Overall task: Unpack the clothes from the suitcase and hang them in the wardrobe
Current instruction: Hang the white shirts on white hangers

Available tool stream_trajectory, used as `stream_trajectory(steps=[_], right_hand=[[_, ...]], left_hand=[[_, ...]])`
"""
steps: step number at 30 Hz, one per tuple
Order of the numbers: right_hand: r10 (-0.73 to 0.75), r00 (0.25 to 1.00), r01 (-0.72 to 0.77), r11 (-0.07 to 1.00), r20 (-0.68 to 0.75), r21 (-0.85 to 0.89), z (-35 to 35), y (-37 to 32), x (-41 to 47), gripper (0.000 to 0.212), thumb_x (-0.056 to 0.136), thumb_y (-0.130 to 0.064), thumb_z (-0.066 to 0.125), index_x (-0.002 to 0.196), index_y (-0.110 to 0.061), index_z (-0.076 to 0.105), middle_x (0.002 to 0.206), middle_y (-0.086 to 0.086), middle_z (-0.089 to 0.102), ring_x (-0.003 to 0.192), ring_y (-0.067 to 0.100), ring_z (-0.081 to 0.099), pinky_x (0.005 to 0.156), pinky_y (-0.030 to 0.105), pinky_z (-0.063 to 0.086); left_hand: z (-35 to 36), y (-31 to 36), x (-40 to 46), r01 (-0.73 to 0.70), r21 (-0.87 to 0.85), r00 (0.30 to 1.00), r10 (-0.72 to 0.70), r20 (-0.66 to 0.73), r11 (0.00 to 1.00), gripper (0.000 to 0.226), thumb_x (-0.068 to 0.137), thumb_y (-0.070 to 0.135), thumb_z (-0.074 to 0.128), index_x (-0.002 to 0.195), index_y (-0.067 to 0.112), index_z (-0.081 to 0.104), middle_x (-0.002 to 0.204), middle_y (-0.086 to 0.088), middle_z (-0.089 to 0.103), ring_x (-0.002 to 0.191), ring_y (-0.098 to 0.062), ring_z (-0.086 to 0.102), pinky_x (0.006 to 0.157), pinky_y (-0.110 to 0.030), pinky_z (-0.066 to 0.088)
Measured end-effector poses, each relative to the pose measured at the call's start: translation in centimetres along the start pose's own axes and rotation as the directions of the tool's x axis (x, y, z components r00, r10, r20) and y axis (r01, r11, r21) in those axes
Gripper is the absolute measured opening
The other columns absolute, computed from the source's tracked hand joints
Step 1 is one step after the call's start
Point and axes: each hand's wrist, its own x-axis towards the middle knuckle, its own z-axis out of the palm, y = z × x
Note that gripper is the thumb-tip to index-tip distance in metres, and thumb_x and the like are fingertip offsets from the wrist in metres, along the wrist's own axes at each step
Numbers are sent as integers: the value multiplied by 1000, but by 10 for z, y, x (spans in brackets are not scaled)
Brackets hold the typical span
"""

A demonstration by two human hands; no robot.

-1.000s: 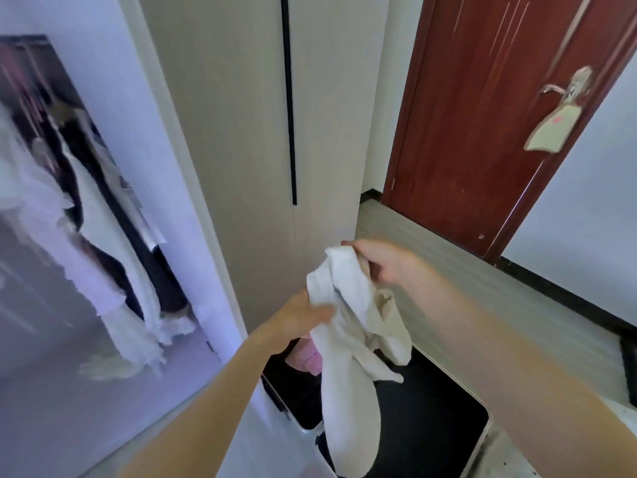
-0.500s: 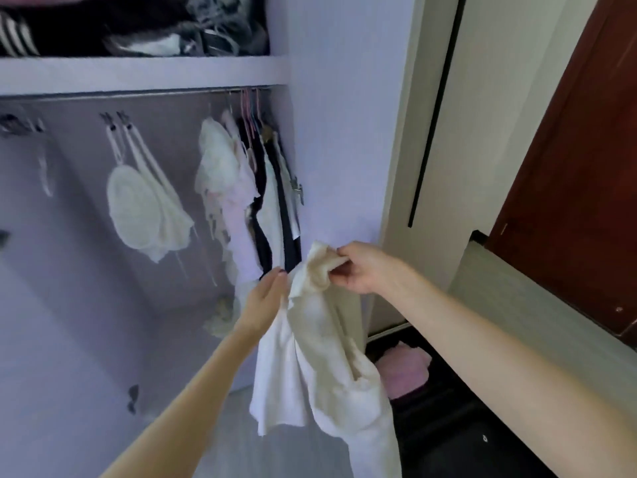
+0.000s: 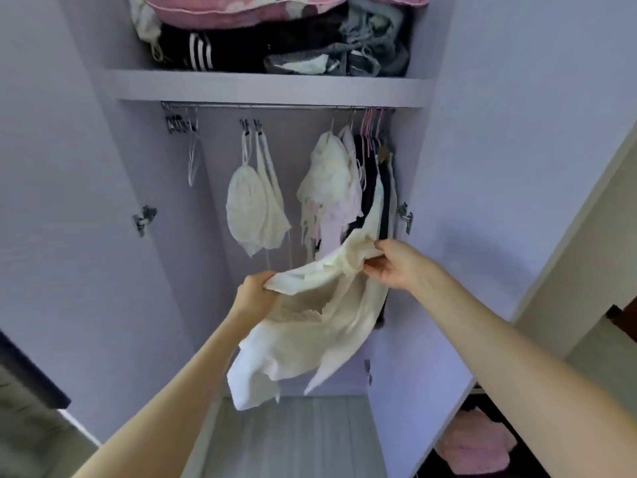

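A person stands at an open lilac wardrobe (image 3: 499, 201), spreading a cream-white garment (image 3: 320, 326) between both hands in front of the hanging space. The left hand (image 3: 253, 293) has its grip clamped on a bunched edge at the near left; the right hand (image 3: 393, 267) pinches the opposite edge higher up, just beside the dark clothes (image 3: 372, 188) hanging at the right end of the rail (image 3: 275, 105). The cloth sags and folds between the two holds and trails loosely below, which suggests a light, soft, limp fabric with a lacy or open-knit panel near the middle; it likely snags rather than slips. The shoulders or neckline would be the sensible places to hold it for a hanger, though which edges are gripped cannot be told. A bare white hanger (image 3: 193, 160) dangles at the far left of the rail. A pink item (image 3: 472, 443) lies in the dark suitcase (image 3: 444, 469) at lower right.
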Motion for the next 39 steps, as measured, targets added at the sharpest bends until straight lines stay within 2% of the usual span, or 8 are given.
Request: stream_trajectory(steps=[3,9,13,16,28,31,35,39], right_hand=[[55,998,-58,902,-21,-428,6,-4,38,12,96,-10,48,96,-1,56,84,15,60,73,25,62,61,38,58],[106,897,320,516,430,-794,40,-12,89,86,81,-42,69,150,-23,20,151,-6,27,141,16,24,110,33,26],[108,797,554,260,594,-791,72,-7,119,60,85,-31,67,137,-17,40,129,-12,42,126,10,40,98,20,32],[29,776,608,232,630,-759,95,-6,142,11,89,-27,61,87,-18,55,84,-5,53,80,12,53,69,22,39],[-380,655,750,222,653,-623,184,-31,225,25,94,-20,47,75,-4,44,66,-2,37,59,13,35,55,25,26],[-400,669,731,207,626,-650,205,-43,254,29,94,-22,48,71,-4,44,70,-1,40,63,15,39,62,30,29],[-346,717,671,109,604,-734,233,-49,296,38,90,-29,60,60,-19,37,61,-6,42,60,13,43,54,26,29],[-240,800,556,-50,550,-830,260,-48,330,34,85,-32,67,69,-21,39,73,-5,47,76,20,50,55,27,33]], left_hand=[[-13,15,41,-76,74,997,75,23,994,23,86,0,51,76,15,65,71,4,58,72,-16,49,65,-24,40],[-14,47,104,-113,189,993,103,62,976,16,85,8,58,86,-5,67,78,-8,57,74,-16,47,65,-25,37],[-27,58,127,-148,162,987,136,82,976,14,86,4,55,88,5,69,85,-1,65,80,-13,56,73,-23,44],[-49,53,146,-137,223,990,137,16,965,17,86,5,56,87,16,69,85,6,65,84,-10,58,76,-18,44],[-137,-43,207,358,545,894,-111,-434,758,39,82,-5,40,107,14,62,110,-14,56,103,-36,55,83,-44,50],[-156,-63,236,450,417,850,-235,-472,789,29,82,-1,44,99,11,65,105,-16,61,100,-34,59,84,-40,51],[-181,-67,276,415,-232,847,-467,-254,880,13,85,-4,51,85,3,61,83,-14,65,71,-21,63,74,-36,55],[-200,-63,307,374,-332,906,-417,-67,866,19,86,-6,49,80,7,62,73,-7,64,68,-16,63,63,-29,53]])
